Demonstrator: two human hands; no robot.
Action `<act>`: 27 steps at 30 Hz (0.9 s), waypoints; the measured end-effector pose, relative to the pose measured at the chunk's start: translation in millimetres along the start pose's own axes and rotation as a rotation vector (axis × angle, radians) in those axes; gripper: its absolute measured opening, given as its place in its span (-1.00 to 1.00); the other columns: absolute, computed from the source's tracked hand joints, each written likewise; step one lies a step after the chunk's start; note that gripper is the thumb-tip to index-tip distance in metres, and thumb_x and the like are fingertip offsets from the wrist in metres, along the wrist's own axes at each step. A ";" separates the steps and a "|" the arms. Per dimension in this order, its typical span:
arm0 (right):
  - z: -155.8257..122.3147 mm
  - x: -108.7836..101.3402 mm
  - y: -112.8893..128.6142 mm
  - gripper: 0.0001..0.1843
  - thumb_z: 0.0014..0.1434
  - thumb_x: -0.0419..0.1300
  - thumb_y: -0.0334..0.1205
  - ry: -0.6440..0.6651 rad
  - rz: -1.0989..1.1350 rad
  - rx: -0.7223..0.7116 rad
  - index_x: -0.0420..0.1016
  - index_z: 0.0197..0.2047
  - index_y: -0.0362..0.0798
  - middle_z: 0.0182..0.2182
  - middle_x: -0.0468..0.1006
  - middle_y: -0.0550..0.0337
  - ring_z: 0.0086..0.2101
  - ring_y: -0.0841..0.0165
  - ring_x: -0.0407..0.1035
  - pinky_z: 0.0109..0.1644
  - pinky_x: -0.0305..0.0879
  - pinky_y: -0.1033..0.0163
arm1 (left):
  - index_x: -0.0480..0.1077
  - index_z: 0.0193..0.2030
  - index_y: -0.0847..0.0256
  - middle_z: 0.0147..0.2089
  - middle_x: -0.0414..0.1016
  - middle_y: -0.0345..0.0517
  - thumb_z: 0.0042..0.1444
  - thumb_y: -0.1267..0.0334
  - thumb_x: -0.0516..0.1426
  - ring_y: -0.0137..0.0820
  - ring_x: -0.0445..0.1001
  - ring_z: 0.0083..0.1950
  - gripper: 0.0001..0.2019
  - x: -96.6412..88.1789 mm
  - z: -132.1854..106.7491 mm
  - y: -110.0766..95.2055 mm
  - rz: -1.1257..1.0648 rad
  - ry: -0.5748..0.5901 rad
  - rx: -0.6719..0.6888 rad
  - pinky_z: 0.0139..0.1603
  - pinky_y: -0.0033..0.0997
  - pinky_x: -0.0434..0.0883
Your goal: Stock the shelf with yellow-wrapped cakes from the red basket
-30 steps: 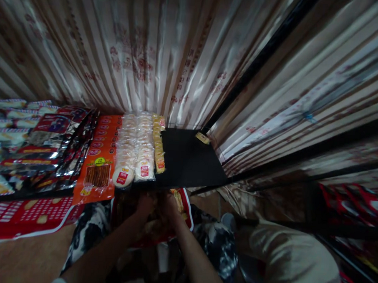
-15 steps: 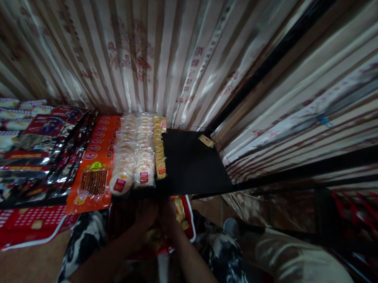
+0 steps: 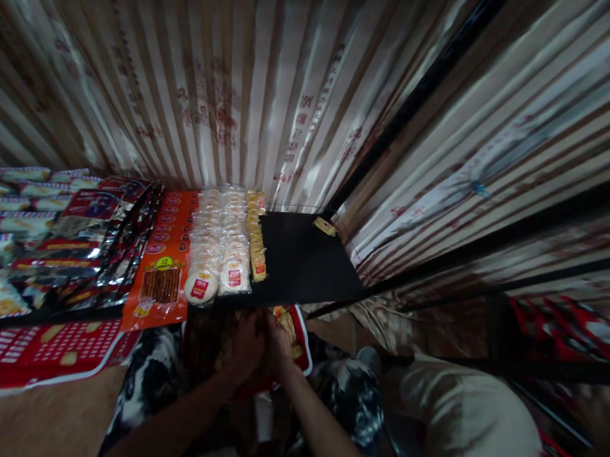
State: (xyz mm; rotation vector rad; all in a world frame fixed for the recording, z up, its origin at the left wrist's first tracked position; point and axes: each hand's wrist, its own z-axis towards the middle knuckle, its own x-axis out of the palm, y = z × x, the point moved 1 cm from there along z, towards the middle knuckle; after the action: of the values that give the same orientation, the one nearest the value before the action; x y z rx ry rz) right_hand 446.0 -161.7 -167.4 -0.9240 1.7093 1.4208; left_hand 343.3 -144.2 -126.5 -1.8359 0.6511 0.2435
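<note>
Below the front edge of the black shelf [image 3: 303, 262], my left hand [image 3: 249, 340] and my right hand [image 3: 278, 342] reach down close together into a red basket [image 3: 307, 350] between my knees. Yellow-wrapped snack packs [image 3: 290, 325] lie in the basket beside my right hand. Deep shadow hides the fingers of both hands, so I cannot see what they hold. On the shelf above stand a row of yellow snack packs [image 3: 257, 246] and two rows of round, pale crackers in clear wrappers [image 3: 234, 252]. One yellow pack [image 3: 325, 225] lies apart at the back right corner.
Left on the shelf are an orange snack bag [image 3: 162, 263], dark shiny packets [image 3: 93, 226] and striped-wrapped packs [image 3: 23, 209]. Another red basket [image 3: 67, 353] sits under it. A person's light trouser leg [image 3: 463, 417] is close on my right. Pleated curtains [image 3: 215, 83] hang behind.
The view has turned slightly, so the shelf's right end and the person's leg appear further left. Both hands stay in the basket, and the shelf goods look unchanged.
</note>
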 end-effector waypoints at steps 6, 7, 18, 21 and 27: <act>-17.1 -32.8 6.4 -0.61 0.21 -0.02 -0.29 -0.103 0.257 -0.035 0.37 0.09 -0.10 -0.12 0.59 -0.02 -0.10 0.22 0.48 -0.01 0.38 0.15 | 0.37 0.02 0.27 0.09 0.41 0.03 0.08 0.49 -0.08 -0.36 0.35 0.15 -0.60 -14.4 -14.6 -6.2 -0.066 -0.133 0.148 0.25 -0.36 0.22; -18.3 -38.7 7.8 -0.63 0.23 -0.03 -0.26 -0.124 0.293 -0.047 0.40 0.06 -0.07 -0.10 0.58 0.00 -0.09 0.23 0.47 0.01 0.37 0.15 | 0.37 0.02 0.27 0.09 0.41 0.04 0.08 0.48 -0.07 -0.35 0.36 0.15 -0.62 -16.7 -15.6 -7.1 -0.065 -0.164 0.150 0.25 -0.36 0.23; -13.3 -81.4 19.0 -0.62 0.16 0.06 0.03 -0.186 0.836 0.042 0.42 -0.06 -0.02 -0.37 0.55 0.22 -0.43 0.40 0.41 -0.38 0.34 0.35 | 0.41 -0.12 0.25 -0.11 0.56 -0.03 0.13 0.30 0.01 -0.36 0.52 -0.12 -0.77 -20.9 -16.7 -16.4 -0.318 0.036 0.150 -0.08 -0.42 0.41; -8.6 -87.1 22.5 -0.57 0.11 0.09 0.09 -0.177 0.948 0.093 0.42 -0.09 -0.04 -0.54 0.46 0.30 -0.55 0.43 0.31 -0.46 0.26 0.36 | 0.38 -0.08 0.28 -0.11 0.54 -0.01 0.13 0.27 0.01 -0.41 0.53 -0.30 -0.74 -25.6 -18.7 -29.3 -0.391 0.076 0.056 -0.31 -0.49 0.42; 1.2 -89.6 18.4 -0.53 0.01 0.18 0.16 -0.169 1.191 0.230 0.41 -0.20 -0.07 -0.63 0.38 0.33 -0.61 0.45 0.24 -0.54 0.15 0.37 | 0.33 0.00 0.21 -0.10 0.50 -0.07 0.17 0.19 -0.01 -0.49 0.50 -0.45 -0.70 -37.5 -17.4 -53.7 -0.342 0.074 0.044 -0.50 -0.55 0.32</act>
State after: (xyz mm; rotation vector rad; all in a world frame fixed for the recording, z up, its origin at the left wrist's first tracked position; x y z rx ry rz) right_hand 473.6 -150.9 -80.9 0.4783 2.3179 1.8234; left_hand 338.9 -136.1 -59.4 -1.8858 0.3800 -0.0643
